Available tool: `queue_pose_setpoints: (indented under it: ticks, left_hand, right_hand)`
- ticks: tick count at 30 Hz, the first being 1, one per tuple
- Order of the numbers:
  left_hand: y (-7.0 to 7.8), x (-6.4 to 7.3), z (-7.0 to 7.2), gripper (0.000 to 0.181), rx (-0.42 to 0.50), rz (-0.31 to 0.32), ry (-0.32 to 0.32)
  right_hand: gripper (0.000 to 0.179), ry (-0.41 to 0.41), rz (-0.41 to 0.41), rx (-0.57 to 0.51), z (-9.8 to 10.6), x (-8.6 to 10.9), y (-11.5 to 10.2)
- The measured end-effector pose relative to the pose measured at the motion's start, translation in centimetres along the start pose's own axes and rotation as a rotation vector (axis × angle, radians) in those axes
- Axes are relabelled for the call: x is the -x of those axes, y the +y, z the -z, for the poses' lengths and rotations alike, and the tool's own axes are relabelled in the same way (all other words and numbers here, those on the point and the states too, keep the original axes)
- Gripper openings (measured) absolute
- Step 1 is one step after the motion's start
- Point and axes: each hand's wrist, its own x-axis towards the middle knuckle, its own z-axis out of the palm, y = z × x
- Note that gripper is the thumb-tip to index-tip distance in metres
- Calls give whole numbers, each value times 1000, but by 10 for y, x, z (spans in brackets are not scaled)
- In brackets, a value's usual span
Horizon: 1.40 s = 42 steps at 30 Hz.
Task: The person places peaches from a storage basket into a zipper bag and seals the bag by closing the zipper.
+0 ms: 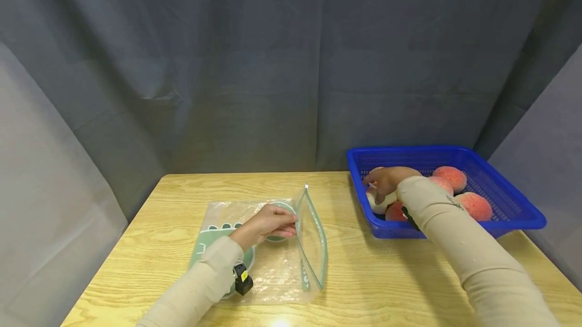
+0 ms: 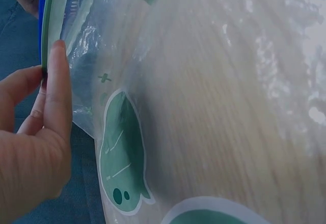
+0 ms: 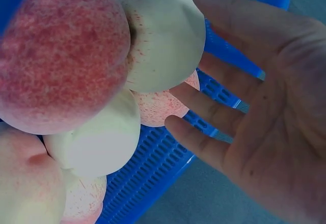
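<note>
A pale yellow, wood-grained table [image 1: 373, 286] with a rounded far corner at ten o'clock carried two things directly. Toward nine o'clock lay a clear plastic bag [image 1: 277, 276] with green printed shapes, its green-edged mouth raised and facing three o'clock. At two o'clock stood a blue, rectangular, perforated plastic basket [image 1: 514, 219].

A pale yellow wooden table [image 1: 136, 246] with visible grain spreads across the lower part of the head view, its back left corner rounded and a bright glare spot [image 1: 280, 323] showing at the near edge. Behind it hangs a dark grey curtain [image 1: 254, 74], creased toward the left and marked by a vertical line near the middle. A light grey panel [image 1: 45, 190] slants along the left side, and another pale panel [image 1: 554, 140] stands at the right.
</note>
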Motion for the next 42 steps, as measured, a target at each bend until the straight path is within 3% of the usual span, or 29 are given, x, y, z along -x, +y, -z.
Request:
queue_pose_setpoints:
  ticks: [9, 16, 27, 35, 42]
  left_hand:
    - [0, 1, -3, 20, 8, 3, 11]
    - [-1, 1, -3, 21, 0, -1, 12]
    - [0, 1, -4, 22, -11, 2, 14]
    - [-2, 2, -5, 21, -5, 4, 20]
    - [-4, 1, -5, 20, -7, -8, 21]
  right_hand:
    - [54, -6, -24, 138, 1, 1, 1]
    - [62, -57, -123, 108, 2, 2, 2]
    - [62, -54, -53, 157, 0, -3, 2]
    - [51, -44, -89, 124, -1, 0, -2]
    - [55, -32, -112, 140, -2, 2, -4]
